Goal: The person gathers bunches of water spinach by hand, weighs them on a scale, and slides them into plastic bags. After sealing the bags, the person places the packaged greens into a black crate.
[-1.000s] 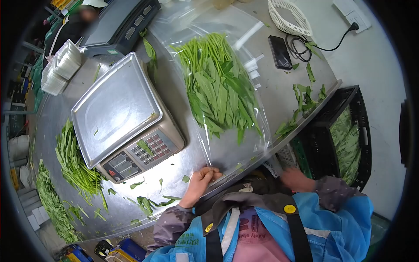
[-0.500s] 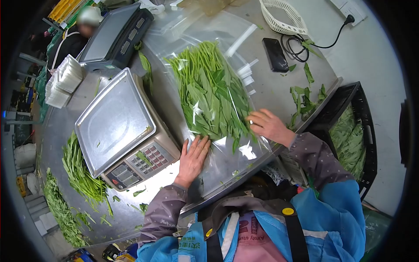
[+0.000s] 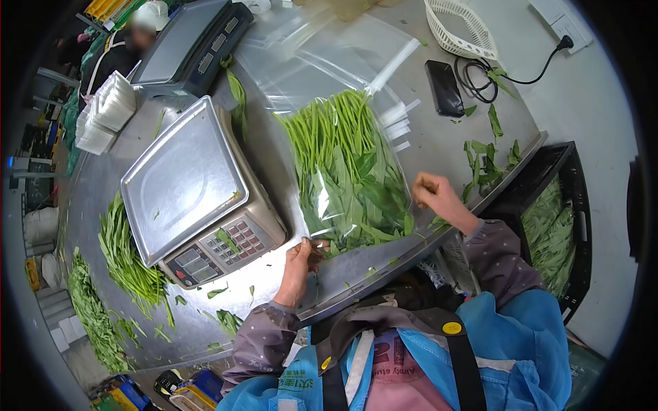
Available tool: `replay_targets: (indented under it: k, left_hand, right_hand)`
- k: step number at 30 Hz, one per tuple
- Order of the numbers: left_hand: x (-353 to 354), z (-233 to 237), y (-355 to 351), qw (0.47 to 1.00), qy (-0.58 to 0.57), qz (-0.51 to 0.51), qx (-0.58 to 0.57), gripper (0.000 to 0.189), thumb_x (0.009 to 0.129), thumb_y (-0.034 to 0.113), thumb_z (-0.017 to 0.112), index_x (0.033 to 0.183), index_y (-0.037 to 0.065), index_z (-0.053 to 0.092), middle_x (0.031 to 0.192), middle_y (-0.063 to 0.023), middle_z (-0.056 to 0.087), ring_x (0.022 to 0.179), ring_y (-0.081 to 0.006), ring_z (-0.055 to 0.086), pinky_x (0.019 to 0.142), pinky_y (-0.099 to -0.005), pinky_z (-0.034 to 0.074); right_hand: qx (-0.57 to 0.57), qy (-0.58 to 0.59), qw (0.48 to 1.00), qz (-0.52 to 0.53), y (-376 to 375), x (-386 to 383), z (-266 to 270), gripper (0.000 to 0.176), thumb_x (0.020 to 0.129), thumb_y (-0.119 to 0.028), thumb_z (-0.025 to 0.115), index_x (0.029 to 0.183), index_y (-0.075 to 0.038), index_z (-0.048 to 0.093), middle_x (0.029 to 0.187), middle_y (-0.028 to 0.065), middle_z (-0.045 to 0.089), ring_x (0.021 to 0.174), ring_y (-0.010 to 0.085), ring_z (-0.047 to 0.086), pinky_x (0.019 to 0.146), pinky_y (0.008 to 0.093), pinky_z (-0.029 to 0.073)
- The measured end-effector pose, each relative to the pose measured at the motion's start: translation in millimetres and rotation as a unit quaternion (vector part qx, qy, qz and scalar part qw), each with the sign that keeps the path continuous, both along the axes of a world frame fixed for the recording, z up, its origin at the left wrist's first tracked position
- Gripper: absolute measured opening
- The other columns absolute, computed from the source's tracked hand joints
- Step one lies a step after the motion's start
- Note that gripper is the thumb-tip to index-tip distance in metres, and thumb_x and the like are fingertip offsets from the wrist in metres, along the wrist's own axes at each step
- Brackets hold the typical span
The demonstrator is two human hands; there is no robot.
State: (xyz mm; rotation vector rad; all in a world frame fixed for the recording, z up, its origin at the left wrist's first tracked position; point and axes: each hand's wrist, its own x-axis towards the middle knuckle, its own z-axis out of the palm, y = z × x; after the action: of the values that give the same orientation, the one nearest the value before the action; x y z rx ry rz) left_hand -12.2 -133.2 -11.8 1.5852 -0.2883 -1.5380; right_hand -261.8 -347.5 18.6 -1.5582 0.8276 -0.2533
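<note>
A clear plastic bag filled with green leafy stems (image 3: 349, 164) lies flat on the metal table, stem ends pointing away from me and leaves nearer. My left hand (image 3: 300, 267) is closed at the bag's near left corner, fingertips pinched at the plastic edge. At the bag's right edge is my right hand (image 3: 442, 200), its fingers curled together; whether plastic is between them is too small to tell. Left of the bag stands a scale (image 3: 185, 185) with a bare metal pan and a keypad.
Flat empty bags (image 3: 329, 51) lie beyond the filled one. A phone (image 3: 444, 88), a white basket (image 3: 462, 31) and a cable are at the back right. Loose greens (image 3: 127, 260) lie left. A black crate (image 3: 579, 226) stands right. A co-worker (image 3: 113, 58) is at the far left.
The filled bag has moved slightly nearer and right, its leaf end now closer to the table edge. My flat left hand has closed at the corner, and my right hand's fingers have curled.
</note>
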Motion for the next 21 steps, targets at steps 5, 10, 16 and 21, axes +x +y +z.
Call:
replay_targets:
  k: [5,10,16,21]
  left_hand:
    - [8.5,-14.8,-8.0,0.996,-0.016,0.011,0.082,0.035,0.092,0.031,0.045,0.086,0.0,0.061,0.073,-0.0082,0.061,0.063,-0.0165,0.056,0.049,-0.0275,0.042]
    - [0.6,2.0,-23.4,0.876,-0.469,-0.103,-0.046,0.031,0.084,0.022,0.055,0.102,-0.004,0.051,0.073,-0.0179,0.058,0.073,-0.0342,0.058,0.059,-0.0374,0.046]
    - [14.5,6.7,-72.8,0.905,-0.421,-0.063,-0.012,0.055,0.086,0.04,0.05,0.112,-0.008,0.046,0.088,-0.0238,0.06,0.085,-0.0369,0.059,0.075,-0.0404,0.044]
    - [17.0,48.2,-71.2,0.979,0.151,0.136,-0.028,0.027,0.086,0.023,0.054,0.099,-0.001,0.056,0.087,-0.0082,0.062,0.076,-0.0147,0.061,0.065,-0.0273,0.05]
  right_hand:
    - [-0.116,0.18,0.972,-0.095,-9.6,25.3,-31.5,0.028,0.085,-0.025,0.054,0.07,-0.001,0.053,0.059,0.009,0.056,0.06,0.0173,0.054,0.059,0.0323,0.042]
    - [-0.246,0.256,0.93,-0.096,-10.0,25.1,-24.2,0.028,0.084,-0.028,0.055,0.086,0.0,0.057,0.076,0.0127,0.061,0.066,0.0236,0.058,0.063,0.0367,0.043]
    - [0.023,0.102,0.979,-0.174,-3.7,40.9,-31.0,0.038,0.085,-0.027,0.055,0.107,0.003,0.051,0.09,0.0116,0.061,0.08,0.0194,0.058,0.068,0.0322,0.045]
    - [0.24,0.0,0.943,-0.229,5.8,38.7,41.9,0.039,0.087,-0.024,0.051,0.112,0.006,0.048,0.1,0.0102,0.057,0.087,0.0161,0.056,0.078,0.0263,0.045]
